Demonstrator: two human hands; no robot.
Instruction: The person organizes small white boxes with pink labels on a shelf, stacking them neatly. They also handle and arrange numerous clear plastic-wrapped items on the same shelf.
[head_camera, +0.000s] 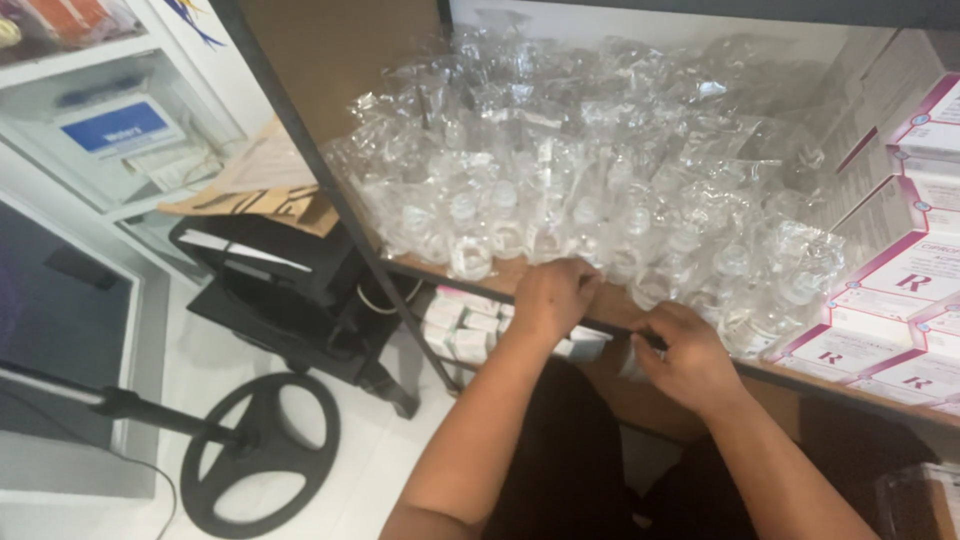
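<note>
A heap of small clear plastic-wrapped bottles (590, 170) fills a wooden shelf (500, 275). My left hand (553, 297) rests at the shelf's front edge, fingers curled over it just below the nearest wrapped bottles. Close to its right, my right hand (685, 355) sits at the same edge with fingers bent around a small clear wrapped item (632, 362); the grip is partly hidden by the hand.
Stacked white boxes with purple trim (900, 290) stand on the shelf's right side. Smaller white boxes (462, 325) lie on the shelf below. To the left are a black stand with a round base (262, 455), a black printer-like unit (270, 275) and flattened cardboard (260, 185).
</note>
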